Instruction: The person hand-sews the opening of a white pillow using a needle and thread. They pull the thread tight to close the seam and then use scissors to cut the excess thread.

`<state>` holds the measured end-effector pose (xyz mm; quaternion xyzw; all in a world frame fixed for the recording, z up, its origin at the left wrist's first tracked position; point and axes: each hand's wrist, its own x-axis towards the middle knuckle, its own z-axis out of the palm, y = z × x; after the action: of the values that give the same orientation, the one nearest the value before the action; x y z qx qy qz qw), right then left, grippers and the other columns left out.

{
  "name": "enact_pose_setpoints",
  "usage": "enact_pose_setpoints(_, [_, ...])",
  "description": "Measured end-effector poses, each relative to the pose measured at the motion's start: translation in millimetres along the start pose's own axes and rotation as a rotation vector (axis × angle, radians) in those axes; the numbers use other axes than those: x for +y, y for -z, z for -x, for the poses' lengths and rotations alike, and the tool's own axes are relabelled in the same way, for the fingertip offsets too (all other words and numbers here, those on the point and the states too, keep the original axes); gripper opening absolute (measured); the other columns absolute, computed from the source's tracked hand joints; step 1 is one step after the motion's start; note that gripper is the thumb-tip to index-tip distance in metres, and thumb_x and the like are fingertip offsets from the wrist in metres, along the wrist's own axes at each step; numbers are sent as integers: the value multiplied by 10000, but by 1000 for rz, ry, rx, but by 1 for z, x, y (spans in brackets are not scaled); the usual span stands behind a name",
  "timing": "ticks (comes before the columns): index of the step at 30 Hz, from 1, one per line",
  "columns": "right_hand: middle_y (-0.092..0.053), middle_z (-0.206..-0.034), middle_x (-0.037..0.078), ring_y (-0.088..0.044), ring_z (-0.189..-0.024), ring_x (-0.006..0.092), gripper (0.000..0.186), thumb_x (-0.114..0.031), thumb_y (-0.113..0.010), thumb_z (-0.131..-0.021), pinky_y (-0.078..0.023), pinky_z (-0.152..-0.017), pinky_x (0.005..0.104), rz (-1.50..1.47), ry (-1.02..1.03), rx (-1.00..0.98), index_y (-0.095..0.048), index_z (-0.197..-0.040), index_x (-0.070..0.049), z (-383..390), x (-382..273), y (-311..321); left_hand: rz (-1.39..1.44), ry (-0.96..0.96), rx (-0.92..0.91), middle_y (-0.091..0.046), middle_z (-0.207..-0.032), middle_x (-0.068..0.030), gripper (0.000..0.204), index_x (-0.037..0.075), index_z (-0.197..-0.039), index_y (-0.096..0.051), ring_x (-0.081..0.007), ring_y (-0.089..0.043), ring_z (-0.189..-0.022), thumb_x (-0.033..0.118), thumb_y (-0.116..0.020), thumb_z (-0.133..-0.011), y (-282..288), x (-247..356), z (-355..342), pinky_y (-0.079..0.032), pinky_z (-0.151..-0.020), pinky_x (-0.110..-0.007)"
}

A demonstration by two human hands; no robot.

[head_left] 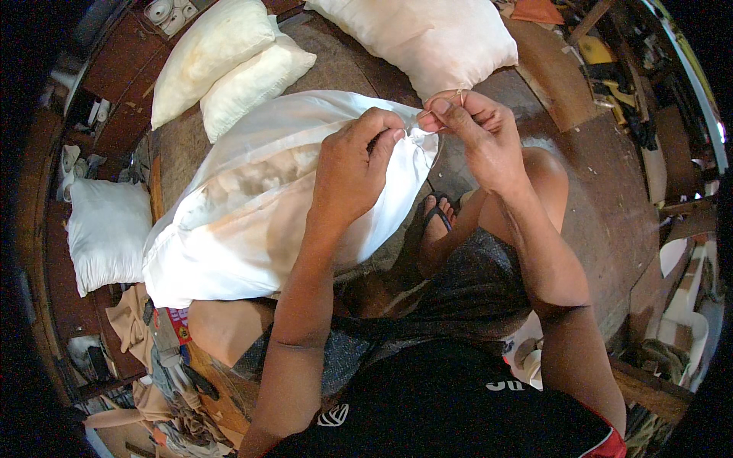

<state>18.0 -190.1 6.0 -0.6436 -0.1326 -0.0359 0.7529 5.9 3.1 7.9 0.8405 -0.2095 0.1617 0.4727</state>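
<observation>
A large white pillow point(252, 206) lies across my lap, its thin cover showing brownish filling through the middle. My left hand point(355, 164) is closed on the cover near its far right corner, pinching the gathered cloth between thumb and fingers. Just right of that corner, my right hand point(485, 137) pinches a thin thread point(438, 153) that loops down beside the bunched fabric. Whether a needle is between the right fingertips is too small to tell.
Two cream pillows point(214, 61) lean together at the far left, and a bigger white pillow point(427, 38) lies at the far middle. Another white pillow point(111, 233) rests at the left. Brown cloth scraps point(130, 324) are heaped at the lower left. A white chair point(687, 320) stands at the right edge.
</observation>
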Motion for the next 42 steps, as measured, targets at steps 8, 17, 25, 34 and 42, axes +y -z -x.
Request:
enact_pose_setpoints(8, [-721,-881,66,-639,-817,112,179,-92,-588,-985,-512,-789,258,15,5,-79,-713,-946,31,2,2,0,60,15,28,-687,-860,-83,74,24,-980,-667,-126,-605,-735,84,-655,-939,-6,-3,2,-495,-713,-278])
enact_pose_setpoints(17, [-723,-873,59,-630,-728,104,161,-87,-609,-969,-517,-691,239,-153,-136,116,-732,-946,13,-2,0,-2,44,78,-56,-674,-812,-75,61,31,-974,-655,-153,-607,-701,80,-642,-939,0,6,-1,-486,-660,-296])
enact_pose_setpoints(25, [-740,-898,107,-664,-736,159,214,-88,-653,-937,-520,-663,297,376,161,13,-752,-1118,-32,12,-6,-7,66,80,156,-691,-796,-123,34,23,-948,-641,-234,-681,-683,51,-637,-930,-10,-6,0,-520,-653,-342])
enact_pose_setpoints(34, [-715,-869,153,-691,-782,299,211,-165,-742,-879,-537,-701,390,700,334,79,-727,-1018,-8,28,-16,-22,234,336,206,-732,-903,-76,107,-14,-983,-686,-99,-663,-812,83,-669,-939,-10,8,1,-503,-712,-238])
enact_pose_setpoints(42, [-691,-875,163,-681,-809,353,224,-255,-726,-886,-541,-713,457,931,272,191,-677,-954,-48,21,-9,-30,125,89,260,-730,-792,-107,59,8,-967,-658,-131,-693,-675,56,-663,-933,-13,3,3,-516,-634,-286])
